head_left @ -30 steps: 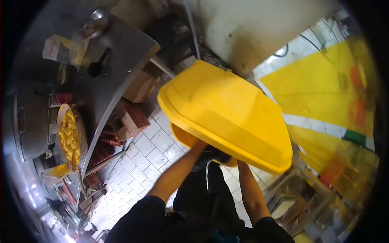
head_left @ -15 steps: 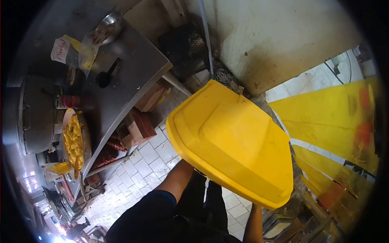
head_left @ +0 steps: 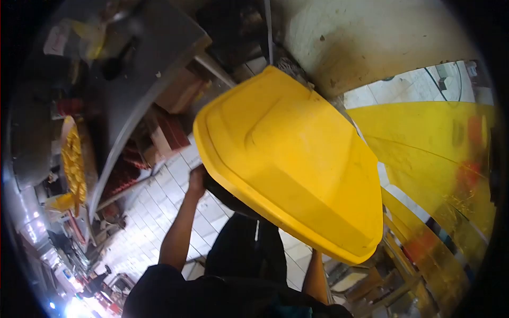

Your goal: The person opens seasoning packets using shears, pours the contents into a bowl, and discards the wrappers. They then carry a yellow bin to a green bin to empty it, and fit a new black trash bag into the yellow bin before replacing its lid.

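Note:
A large yellow plastic lid [head_left: 297,164] fills the middle of the head view, tilted, with a dark rounded body [head_left: 225,196] showing under its left edge. My left hand [head_left: 198,180] is at that left side, against the dark body just below the lid's rim; its fingers are mostly hidden. My right forearm reaches up to the lid's lower right edge, and the hand itself is out of sight beneath it.
A metal table [head_left: 143,79] on the left bears a pan of yellow food [head_left: 73,159] and a dark ladle [head_left: 114,66]. Cardboard boxes [head_left: 172,127] lie under it. Yellow sheeting [head_left: 424,138] hangs on the right, near wooden pieces [head_left: 366,283].
The lid has shifted slightly left and up in view. My left hand has come into sight at its left side, with the dark body under the lid. The table has moved left in view.

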`<state>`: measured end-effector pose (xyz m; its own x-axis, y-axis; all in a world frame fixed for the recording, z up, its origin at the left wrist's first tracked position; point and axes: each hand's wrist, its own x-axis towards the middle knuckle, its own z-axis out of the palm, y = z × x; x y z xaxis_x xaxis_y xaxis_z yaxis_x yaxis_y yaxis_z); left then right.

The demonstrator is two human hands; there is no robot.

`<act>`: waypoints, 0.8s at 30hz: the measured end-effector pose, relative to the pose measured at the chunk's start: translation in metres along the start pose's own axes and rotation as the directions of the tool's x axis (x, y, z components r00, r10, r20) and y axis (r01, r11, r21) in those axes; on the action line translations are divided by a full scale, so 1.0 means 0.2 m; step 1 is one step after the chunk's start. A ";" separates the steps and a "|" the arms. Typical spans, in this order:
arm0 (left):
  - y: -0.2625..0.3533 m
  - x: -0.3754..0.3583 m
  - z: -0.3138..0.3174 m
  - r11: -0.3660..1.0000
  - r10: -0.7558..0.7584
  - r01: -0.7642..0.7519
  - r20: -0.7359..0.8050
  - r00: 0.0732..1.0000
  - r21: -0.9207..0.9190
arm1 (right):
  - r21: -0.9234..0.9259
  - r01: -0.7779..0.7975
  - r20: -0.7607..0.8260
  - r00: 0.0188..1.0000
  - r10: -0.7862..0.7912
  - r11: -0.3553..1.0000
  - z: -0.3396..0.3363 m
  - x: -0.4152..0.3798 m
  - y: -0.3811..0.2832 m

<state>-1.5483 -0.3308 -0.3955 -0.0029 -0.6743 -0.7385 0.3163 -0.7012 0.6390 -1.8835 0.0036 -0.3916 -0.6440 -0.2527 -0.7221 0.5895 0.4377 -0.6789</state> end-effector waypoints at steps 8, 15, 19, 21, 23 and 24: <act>-0.13 0.36 -0.01 0.167 0.718 -0.461 0.213 0.663 0.872 | -0.061 0.019 0.005 1.000 -0.019 0.998 -0.05 0.07 -0.01; 0.16 0.14 0.24 0.885 0.222 -0.141 -0.136 0.966 0.444 | -0.101 0.077 0.048 0.996 -0.072 0.992 -0.24 0.14 -0.19; 0.36 -0.01 0.45 0.592 0.287 -0.304 0.157 0.945 0.746 | -0.096 0.120 0.083 0.990 -0.112 0.988 -0.25 0.19 -0.27; 0.29 -0.02 0.39 0.561 0.309 -0.407 0.274 0.911 0.721 | -0.104 0.113 0.058 0.993 -0.108 0.988 -0.21 0.14 -0.22; 0.16 0.05 0.27 0.611 0.265 -0.416 0.321 0.909 0.673 | -0.118 0.103 -0.003 0.995 -0.105 0.988 -0.11 0.13 -0.12; 0.08 0.05 0.27 0.541 0.366 -0.426 0.253 0.896 0.725 | -0.129 0.093 -0.034 0.995 -0.098 0.987 -0.05 0.13 -0.05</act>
<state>-1.5940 -0.3615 -0.3809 -0.1266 -0.9192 -0.3729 -0.5152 -0.2603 0.8166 -1.9115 0.0011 -0.4017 -0.7146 -0.2651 -0.6473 0.4593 0.5202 -0.7201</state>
